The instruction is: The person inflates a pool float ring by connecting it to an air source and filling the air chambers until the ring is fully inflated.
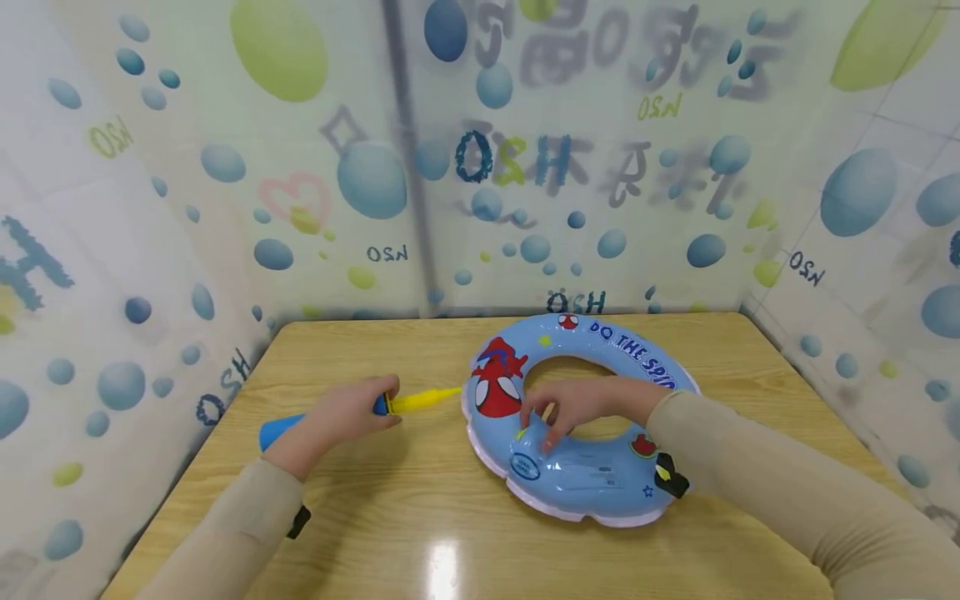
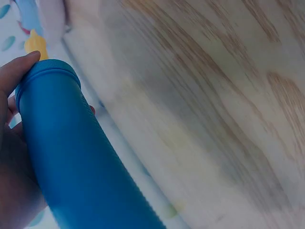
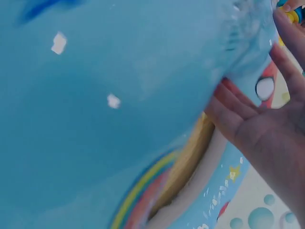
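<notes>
My left hand [image 1: 345, 419] grips a blue hand air pump [image 2: 88, 143] near its collared end. The pump's yellow nozzle [image 1: 426, 400] points right, its tip close to the left edge of a light blue inflatable swim ring [image 1: 592, 493]. My right hand [image 1: 576, 403] reaches across the ring's hole and holds its near inner side, thumb and index finger on the upper face. In the right wrist view, the other fingers [image 3: 231, 102] curl at the inner edge, beside a wrinkled, clearer patch of the ring [image 3: 238, 40]. The spot under the fingertips is partly hidden.
The ring lies on a wooden table [image 1: 390, 525] with a patterned curtain [image 1: 465, 225] along its far edge and both sides. A black strap piece shows at the left wrist [image 1: 298, 522] and another at the right wrist [image 1: 670, 477].
</notes>
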Demonstrator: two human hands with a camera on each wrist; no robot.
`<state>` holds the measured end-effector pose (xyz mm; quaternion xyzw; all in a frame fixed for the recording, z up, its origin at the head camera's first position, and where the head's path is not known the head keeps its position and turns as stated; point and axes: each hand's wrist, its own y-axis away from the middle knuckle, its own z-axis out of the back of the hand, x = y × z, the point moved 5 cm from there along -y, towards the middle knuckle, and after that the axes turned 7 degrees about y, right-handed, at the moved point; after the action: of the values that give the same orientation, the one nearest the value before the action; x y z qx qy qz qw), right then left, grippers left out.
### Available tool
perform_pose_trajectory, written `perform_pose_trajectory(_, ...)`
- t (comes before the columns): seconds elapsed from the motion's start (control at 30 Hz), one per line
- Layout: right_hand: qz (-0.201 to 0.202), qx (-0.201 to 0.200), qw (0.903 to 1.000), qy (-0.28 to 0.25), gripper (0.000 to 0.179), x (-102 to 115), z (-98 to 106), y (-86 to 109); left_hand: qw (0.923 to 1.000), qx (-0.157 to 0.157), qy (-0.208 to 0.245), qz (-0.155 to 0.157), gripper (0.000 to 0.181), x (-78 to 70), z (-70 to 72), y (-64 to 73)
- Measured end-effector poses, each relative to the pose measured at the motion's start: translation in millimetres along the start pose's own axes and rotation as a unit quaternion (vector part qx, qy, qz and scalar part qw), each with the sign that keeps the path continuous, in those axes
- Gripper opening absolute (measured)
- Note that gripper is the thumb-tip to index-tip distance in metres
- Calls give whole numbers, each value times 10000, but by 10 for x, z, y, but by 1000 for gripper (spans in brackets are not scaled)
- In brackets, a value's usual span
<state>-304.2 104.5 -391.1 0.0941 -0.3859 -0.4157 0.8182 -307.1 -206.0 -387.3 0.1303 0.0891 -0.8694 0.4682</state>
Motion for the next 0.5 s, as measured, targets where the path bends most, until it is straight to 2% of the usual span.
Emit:
perform_pose_trajectory(0.13,137,379,9985,366,34,17,-22,76,9993,74,91,344,30,212,-14,-83)
perform_pose_trajectory(0.3,118,781,9958,473,36,-1,-45,194,9971,47,160,743,31,427,-17,-187)
perform_pose_trajectory(0.5,77,784,9962,382,36,-71,-72,325,9928,44,365,1141,32,586,-56,-294)
